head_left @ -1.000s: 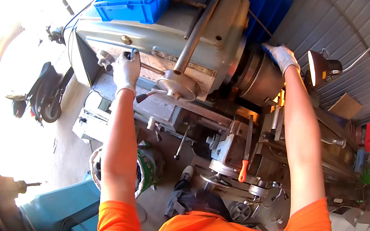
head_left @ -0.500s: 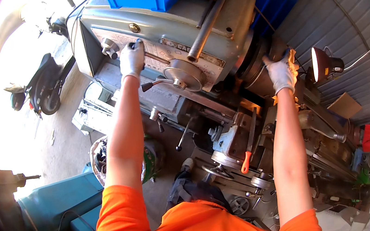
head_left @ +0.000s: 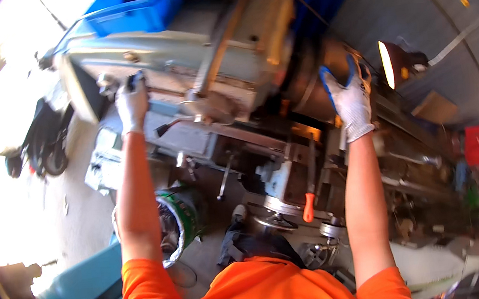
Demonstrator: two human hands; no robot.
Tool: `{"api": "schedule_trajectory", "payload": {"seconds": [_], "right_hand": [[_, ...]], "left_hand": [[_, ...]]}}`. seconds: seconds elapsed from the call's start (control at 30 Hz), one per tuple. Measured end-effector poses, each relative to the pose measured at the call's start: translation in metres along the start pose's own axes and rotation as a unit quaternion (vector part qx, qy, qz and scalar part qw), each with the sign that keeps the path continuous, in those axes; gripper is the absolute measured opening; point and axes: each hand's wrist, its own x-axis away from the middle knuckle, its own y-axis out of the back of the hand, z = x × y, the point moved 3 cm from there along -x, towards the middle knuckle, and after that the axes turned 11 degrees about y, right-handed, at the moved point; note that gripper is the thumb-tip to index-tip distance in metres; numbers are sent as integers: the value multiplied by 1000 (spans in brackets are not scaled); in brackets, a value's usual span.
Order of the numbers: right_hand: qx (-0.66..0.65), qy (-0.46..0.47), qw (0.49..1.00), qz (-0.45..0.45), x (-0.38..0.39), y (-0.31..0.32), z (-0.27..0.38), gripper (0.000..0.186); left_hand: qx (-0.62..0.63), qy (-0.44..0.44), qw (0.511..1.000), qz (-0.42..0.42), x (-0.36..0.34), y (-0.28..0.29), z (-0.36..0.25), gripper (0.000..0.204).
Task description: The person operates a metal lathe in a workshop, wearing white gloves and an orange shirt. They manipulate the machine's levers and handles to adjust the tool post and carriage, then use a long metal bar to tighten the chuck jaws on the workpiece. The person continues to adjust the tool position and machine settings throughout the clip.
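Observation:
On the front of the grey lathe headstock [head_left: 166, 53], my gloved left hand [head_left: 133, 106] is closed round the outer end of a lever running to a round hub [head_left: 213, 108]. A second lever with a black knob [head_left: 162, 130] slants down from that hub. My gloved right hand [head_left: 351, 98] is beside the dark round chuck [head_left: 307, 77], thumb and fingers spread. Whether its fingertips touch the chuck, I cannot tell. Motion blurs the machine. Below lies a file with an orange handle [head_left: 309, 207] on the lathe carriage.
A blue crate [head_left: 131, 15] sits on top of the headstock. A lit lamp [head_left: 401, 65] stands right of my right hand. Below my left forearm is a green and white bucket [head_left: 183, 217]. A handwheel [head_left: 276, 222] projects near my legs, and a scooter [head_left: 47, 138] stands at the left.
The view has swung, moving the lathe leftward and tilting it. My right hand's thumb and fingers have spread wider. My left hand still grips the lever.

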Motion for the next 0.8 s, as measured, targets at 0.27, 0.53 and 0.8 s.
{"api": "schedule_trajectory", "payload": {"seconds": [0.27, 0.53, 0.8], "right_hand": [[-310, 130, 920, -199, 88, 181, -32, 56], [-213, -124, 942, -226, 287, 212, -113, 42], [-30, -388, 864, 320, 496, 86, -230, 46]], "left_hand": [[-93, -106, 982, -125, 23, 18, 38, 47], [43, 17, 987, 152, 242, -24, 36, 35], [-38, -2, 795, 606, 406, -73, -8, 30]]}}
